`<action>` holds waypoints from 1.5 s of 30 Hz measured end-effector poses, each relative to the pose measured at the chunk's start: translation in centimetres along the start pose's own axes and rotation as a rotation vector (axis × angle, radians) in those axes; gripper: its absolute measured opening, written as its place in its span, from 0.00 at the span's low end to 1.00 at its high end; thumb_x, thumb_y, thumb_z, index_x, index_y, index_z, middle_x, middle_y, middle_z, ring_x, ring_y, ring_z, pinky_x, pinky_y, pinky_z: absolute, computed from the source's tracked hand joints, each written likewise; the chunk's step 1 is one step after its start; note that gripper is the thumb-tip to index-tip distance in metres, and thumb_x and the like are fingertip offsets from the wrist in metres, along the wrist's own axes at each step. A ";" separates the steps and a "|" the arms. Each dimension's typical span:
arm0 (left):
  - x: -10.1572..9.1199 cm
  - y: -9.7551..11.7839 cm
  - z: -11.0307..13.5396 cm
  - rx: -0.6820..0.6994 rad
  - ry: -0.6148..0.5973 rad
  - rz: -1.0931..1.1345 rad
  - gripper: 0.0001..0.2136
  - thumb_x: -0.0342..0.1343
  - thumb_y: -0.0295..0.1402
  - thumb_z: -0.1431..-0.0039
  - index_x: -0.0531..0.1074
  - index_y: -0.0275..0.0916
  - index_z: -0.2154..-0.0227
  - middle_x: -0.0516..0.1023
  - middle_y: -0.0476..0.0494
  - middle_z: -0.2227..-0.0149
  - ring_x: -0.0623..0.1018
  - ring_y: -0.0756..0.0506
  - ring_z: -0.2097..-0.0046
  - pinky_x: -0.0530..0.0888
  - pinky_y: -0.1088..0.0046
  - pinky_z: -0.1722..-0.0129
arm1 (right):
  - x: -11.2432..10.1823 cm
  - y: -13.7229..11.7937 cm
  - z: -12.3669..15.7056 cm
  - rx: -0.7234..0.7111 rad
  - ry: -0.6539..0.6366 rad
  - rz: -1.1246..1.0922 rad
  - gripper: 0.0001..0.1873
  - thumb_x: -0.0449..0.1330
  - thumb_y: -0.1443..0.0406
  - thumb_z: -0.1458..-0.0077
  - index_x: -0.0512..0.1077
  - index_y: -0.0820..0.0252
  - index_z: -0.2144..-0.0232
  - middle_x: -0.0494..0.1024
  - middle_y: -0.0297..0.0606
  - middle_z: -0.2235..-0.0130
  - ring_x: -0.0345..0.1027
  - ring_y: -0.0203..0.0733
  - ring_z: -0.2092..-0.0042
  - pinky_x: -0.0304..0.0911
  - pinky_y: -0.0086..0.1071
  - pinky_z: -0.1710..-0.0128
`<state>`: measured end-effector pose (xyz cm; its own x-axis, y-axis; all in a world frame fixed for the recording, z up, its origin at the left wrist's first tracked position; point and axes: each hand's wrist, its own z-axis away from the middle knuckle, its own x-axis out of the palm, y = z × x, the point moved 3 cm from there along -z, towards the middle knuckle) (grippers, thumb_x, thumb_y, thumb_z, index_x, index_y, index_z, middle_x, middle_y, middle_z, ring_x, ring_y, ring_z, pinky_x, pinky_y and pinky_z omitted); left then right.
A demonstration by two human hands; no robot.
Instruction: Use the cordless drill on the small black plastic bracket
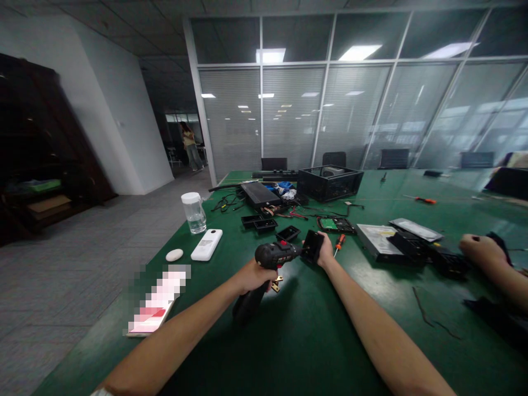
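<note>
Green table [311,346], glass partition [291,118] behind; left hand [256,276] grips drill [274,255].

An office: glass partition [355,104], chairs [394,158], apparently blinds [231,137].

A green table [322,346] with a soft sheen fills the near part of the room, and along its far edge dark chairs [394,158] stand before a glass partition [291,118] with pale frames and blinds, its upper panes showing bright lights [359,53]. To the left, a dark wooden cabinet [45,126] stands against a white wall [111,115], on grey carpet [103,236]. Between wall and glass, a dim opening [160,91] shows a person [190,147] standing farther back, under a dark tiled ceiling [124,33].
</note>
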<state>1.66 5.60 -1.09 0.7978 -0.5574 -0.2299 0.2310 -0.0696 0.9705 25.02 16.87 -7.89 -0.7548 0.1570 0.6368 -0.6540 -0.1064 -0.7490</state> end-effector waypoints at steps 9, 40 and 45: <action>-0.1 -0.3 -0.1 -0.003 0.007 -0.016 0.06 0.48 0.27 0.59 0.68 0.33 0.78 0.67 0.50 0.85 0.66 0.52 0.81 0.64 0.75 0.77 | -0.2 -0.1 -0.2 -0.032 0.013 -0.035 0.14 0.45 0.59 0.53 0.65 0.61 0.77 0.70 0.36 0.82 0.65 0.40 0.79 0.62 0.33 0.78; 0.0 0.1 0.1 0.025 -0.007 -0.031 0.04 0.49 0.28 0.58 0.67 0.34 0.81 0.67 0.49 0.84 0.67 0.52 0.80 0.65 0.75 0.75 | -0.3 0.0 -0.3 0.010 -0.012 0.014 0.16 0.46 0.56 0.54 0.67 0.61 0.75 0.70 0.37 0.82 0.65 0.41 0.79 0.62 0.33 0.79; -0.1 -0.3 0.0 0.035 0.001 -0.026 0.04 0.49 0.28 0.58 0.67 0.34 0.81 0.67 0.49 0.84 0.66 0.52 0.80 0.65 0.75 0.75 | -0.3 0.0 -0.2 0.011 0.000 0.014 0.16 0.46 0.56 0.54 0.67 0.61 0.76 0.70 0.37 0.82 0.65 0.40 0.79 0.62 0.33 0.79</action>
<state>1.55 5.67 -1.35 0.7924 -0.5542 -0.2549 0.2318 -0.1129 0.9662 25.30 17.04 -8.13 -0.7641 0.1553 0.6261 -0.6437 -0.1196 -0.7559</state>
